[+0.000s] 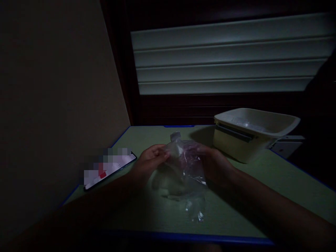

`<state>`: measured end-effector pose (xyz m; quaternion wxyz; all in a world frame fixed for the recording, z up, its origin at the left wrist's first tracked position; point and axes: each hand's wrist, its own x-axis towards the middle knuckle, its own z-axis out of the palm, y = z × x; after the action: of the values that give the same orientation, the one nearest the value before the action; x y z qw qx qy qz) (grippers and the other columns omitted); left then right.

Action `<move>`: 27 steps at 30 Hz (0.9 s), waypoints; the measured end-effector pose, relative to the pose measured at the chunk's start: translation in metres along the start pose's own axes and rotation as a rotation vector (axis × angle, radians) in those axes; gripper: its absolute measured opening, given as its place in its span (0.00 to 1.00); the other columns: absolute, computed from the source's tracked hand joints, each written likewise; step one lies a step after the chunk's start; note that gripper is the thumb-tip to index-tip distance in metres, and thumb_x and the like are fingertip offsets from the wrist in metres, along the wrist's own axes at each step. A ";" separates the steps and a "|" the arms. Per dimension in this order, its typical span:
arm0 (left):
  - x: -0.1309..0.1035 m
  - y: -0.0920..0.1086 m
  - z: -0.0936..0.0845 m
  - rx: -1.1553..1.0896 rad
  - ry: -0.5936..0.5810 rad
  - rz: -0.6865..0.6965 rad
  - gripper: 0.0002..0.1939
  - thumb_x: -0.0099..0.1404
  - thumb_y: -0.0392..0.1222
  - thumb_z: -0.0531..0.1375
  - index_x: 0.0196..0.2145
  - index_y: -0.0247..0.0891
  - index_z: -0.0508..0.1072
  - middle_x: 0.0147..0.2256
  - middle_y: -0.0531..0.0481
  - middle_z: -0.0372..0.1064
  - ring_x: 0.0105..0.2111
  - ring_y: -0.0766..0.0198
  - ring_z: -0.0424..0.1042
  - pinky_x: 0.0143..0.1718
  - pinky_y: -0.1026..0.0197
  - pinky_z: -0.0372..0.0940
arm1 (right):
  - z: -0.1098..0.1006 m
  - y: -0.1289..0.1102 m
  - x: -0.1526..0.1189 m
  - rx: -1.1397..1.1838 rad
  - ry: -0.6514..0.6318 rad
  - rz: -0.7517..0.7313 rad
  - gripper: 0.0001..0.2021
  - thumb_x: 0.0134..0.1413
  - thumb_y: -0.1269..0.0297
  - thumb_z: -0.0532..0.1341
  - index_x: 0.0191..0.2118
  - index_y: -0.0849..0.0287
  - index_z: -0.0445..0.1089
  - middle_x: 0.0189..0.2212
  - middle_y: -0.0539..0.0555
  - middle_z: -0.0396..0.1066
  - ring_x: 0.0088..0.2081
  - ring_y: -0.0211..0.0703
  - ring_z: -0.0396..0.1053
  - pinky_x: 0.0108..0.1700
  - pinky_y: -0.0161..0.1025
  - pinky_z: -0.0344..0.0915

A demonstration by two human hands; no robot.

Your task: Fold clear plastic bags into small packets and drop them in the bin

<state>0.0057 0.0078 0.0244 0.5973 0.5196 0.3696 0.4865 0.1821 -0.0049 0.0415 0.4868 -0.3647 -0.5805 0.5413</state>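
- Head view, pretty dark: the plastic bag [193,169] is right between the two hands, over the middle of the table [236,213], its lower end hanging toward the near edge.
- Its long axis runs roughly far edge to near edge, so the hands flank its upper part. Both touch it, and neither looks clearly nearer.
- Left hand [149,159] has thumb and fingers nearly together, pinching the bag's left side.
- Right hand [216,162] is at the upper right side, fingers curled; blur and plastic hide the tips, so can't tell how closed they are.
- Bag's clear, thin, crinkly and shiny, with a narrow tab sticking up.
- Flat, glossy phone [118,166] by the left edge.
- Boxy cream tub [231,143], rounded rim, smooth, near the far right corner.
- Tabletop's greenish with blue edging.
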 end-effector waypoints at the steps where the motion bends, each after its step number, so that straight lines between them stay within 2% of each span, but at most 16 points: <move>1: 0.000 0.001 -0.001 0.010 -0.004 -0.013 0.16 0.49 0.42 0.66 0.34 0.33 0.70 0.30 0.47 0.70 0.31 0.63 0.71 0.35 0.63 0.64 | 0.000 0.002 0.002 -0.024 0.026 0.002 0.12 0.51 0.61 0.53 0.28 0.61 0.70 0.21 0.55 0.71 0.24 0.45 0.69 0.29 0.42 0.66; 4: 0.000 0.002 -0.002 0.035 0.030 -0.010 0.10 0.49 0.41 0.66 0.27 0.33 0.70 0.26 0.49 0.69 0.27 0.66 0.70 0.31 0.65 0.64 | -0.003 0.010 0.007 -0.135 0.134 -0.013 0.13 0.53 0.59 0.52 0.27 0.60 0.69 0.21 0.54 0.70 0.25 0.45 0.69 0.28 0.41 0.66; 8: 0.003 -0.001 -0.004 0.075 0.138 0.031 0.10 0.51 0.41 0.65 0.26 0.34 0.68 0.25 0.51 0.69 0.26 0.66 0.69 0.29 0.66 0.64 | -0.012 0.018 0.011 -0.216 0.239 -0.063 0.11 0.52 0.56 0.55 0.31 0.59 0.66 0.28 0.53 0.70 0.31 0.44 0.68 0.31 0.39 0.65; 12: 0.007 -0.003 -0.006 0.144 0.257 0.087 0.11 0.51 0.42 0.64 0.27 0.35 0.66 0.23 0.53 0.68 0.21 0.68 0.67 0.25 0.67 0.62 | -0.018 0.015 0.009 -0.346 0.345 -0.182 0.13 0.53 0.52 0.54 0.37 0.57 0.63 0.38 0.54 0.66 0.40 0.45 0.66 0.38 0.41 0.63; 17: 0.004 0.002 -0.003 0.205 0.302 0.128 0.11 0.50 0.41 0.64 0.25 0.36 0.65 0.20 0.56 0.66 0.19 0.67 0.67 0.23 0.66 0.61 | -0.011 0.003 -0.001 -0.713 0.301 -0.464 0.12 0.56 0.54 0.53 0.31 0.58 0.63 0.30 0.54 0.64 0.32 0.42 0.64 0.29 0.36 0.61; 21: 0.001 0.004 0.001 0.199 0.282 0.137 0.11 0.48 0.41 0.65 0.25 0.36 0.66 0.20 0.56 0.66 0.20 0.67 0.67 0.24 0.66 0.61 | -0.007 0.005 -0.003 -0.848 0.257 -0.416 0.13 0.50 0.53 0.58 0.31 0.58 0.61 0.28 0.52 0.64 0.28 0.41 0.63 0.26 0.36 0.59; 23: 0.001 0.004 0.001 0.173 0.266 0.139 0.11 0.48 0.41 0.66 0.26 0.36 0.66 0.21 0.56 0.66 0.20 0.67 0.67 0.24 0.66 0.61 | -0.010 0.011 0.000 -0.843 0.245 -0.389 0.12 0.46 0.58 0.60 0.34 0.58 0.60 0.30 0.53 0.65 0.29 0.42 0.64 0.28 0.38 0.60; 27: 0.002 0.003 0.000 0.087 0.228 0.124 0.11 0.50 0.41 0.64 0.26 0.35 0.66 0.22 0.55 0.66 0.23 0.67 0.68 0.27 0.65 0.64 | -0.022 0.021 0.010 -0.582 0.271 -0.285 0.12 0.43 0.69 0.57 0.37 0.57 0.59 0.31 0.52 0.66 0.30 0.42 0.66 0.32 0.42 0.62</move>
<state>0.0057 0.0097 0.0272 0.4972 0.5082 0.4230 0.5617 0.1986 0.0142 0.0211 0.5059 -0.4720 -0.6856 0.2262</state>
